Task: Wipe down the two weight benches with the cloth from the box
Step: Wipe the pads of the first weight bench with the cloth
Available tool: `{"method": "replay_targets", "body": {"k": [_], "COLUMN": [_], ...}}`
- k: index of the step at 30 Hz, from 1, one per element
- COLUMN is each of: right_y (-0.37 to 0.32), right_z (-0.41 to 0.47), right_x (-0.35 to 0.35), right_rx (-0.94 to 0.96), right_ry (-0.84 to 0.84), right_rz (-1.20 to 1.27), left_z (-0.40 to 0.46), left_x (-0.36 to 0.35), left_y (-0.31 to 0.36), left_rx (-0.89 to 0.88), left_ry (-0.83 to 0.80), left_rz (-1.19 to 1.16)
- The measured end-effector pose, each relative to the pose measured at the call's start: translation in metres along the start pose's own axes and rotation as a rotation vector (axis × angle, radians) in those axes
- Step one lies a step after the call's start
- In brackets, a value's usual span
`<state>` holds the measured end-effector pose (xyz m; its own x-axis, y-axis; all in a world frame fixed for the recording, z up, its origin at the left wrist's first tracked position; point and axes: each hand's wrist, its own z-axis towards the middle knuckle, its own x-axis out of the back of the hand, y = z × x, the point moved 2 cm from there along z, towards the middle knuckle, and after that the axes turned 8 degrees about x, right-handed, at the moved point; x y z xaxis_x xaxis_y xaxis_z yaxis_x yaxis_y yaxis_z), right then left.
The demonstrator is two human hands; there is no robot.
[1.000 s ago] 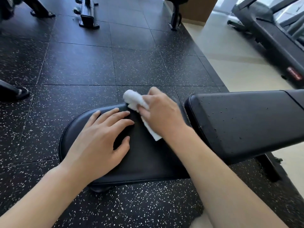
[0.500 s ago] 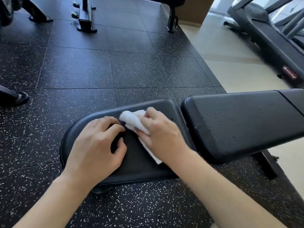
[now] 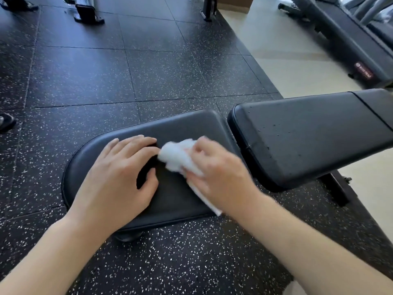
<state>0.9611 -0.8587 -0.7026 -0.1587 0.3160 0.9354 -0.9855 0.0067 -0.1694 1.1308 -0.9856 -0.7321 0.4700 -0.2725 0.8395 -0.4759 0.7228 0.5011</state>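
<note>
So the biggest thing in shot was the black speckled rubber floor [image 3: 89, 77], with a pale floor strip [image 3: 282, 50] off past the right-hand fingers. A treadmill [image 3: 348, 45] sat up in that far right corner, cut off by the frame edge, its red label too blurry to read. A few machine feet [image 3: 87, 12] poked in along the top, also cropped.

The weight bench came next: its backrest pad [image 3: 314, 133] ran long-ways out to the right and slightly up, running off the frame, with little droplets or specks on it that I couldn't make out properly. The seat pad [image 3: 187, 128], rounded at the left end, lay under both hands with its long axis going left to right. The frame underneath was mostly hidden; only a leg [image 3: 333, 188] showed below the backrest.

The left hand [image 3: 119, 177] rested flat on the seat pad, fingers relaxed and spread, holding nothing. The right hand [image 3: 219, 173] was a bit motion-blurred, its fingers curled over the white cloth [image 3: 178, 158], pressing it on the seat pad. The cloth was bunched just beside the left fingertips, and a flat tail of it stuck out under the right palm toward the near edge of the pad.
</note>
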Motion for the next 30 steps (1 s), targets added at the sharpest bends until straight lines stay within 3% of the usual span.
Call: {"method": "replay_targets", "body": {"k": [3, 5, 10, 14, 19, 22, 28, 30], "right_y": [0.067, 0.079, -0.004, -0.031, 0.072, 0.087, -0.018, -0.015], "right_z": [0.006, 0.008, 0.002, -0.016, 0.0, 0.004, -0.002, 0.0], "right_x": [0.014, 0.015, -0.002, -0.009, 0.01, 0.011, -0.012, -0.014], "right_rx": [-0.294, -0.364, -0.073, 0.188, -0.226, -0.369, 0.074, 0.142], "right_ry": [0.081, 0.115, 0.046, -0.027, 0.105, 0.116, 0.0, -0.006], "right_rz": [-0.019, 0.017, 0.045, 0.126, 0.015, 0.031, 0.089, 0.118], "left_z": [-0.007, -0.012, -0.016, -0.017, -0.013, -0.01, -0.008, -0.008], "left_x": [0.0, 0.0, 0.002, 0.001, 0.001, 0.001, -0.001, -0.002], "left_y": [0.0, 0.001, 0.001, -0.001, 0.002, 0.003, 0.003, 0.0], "left_rx": [-0.008, -0.011, 0.066, 0.067, 0.035, 0.043, 0.044, 0.046], "left_ry": [-0.045, -0.014, 0.238, 0.27, 0.219, 0.185, 0.2, 0.2], "left_rz": [0.031, 0.031, 0.003, 0.0, -0.008, 0.006, 0.018, 0.02]}}
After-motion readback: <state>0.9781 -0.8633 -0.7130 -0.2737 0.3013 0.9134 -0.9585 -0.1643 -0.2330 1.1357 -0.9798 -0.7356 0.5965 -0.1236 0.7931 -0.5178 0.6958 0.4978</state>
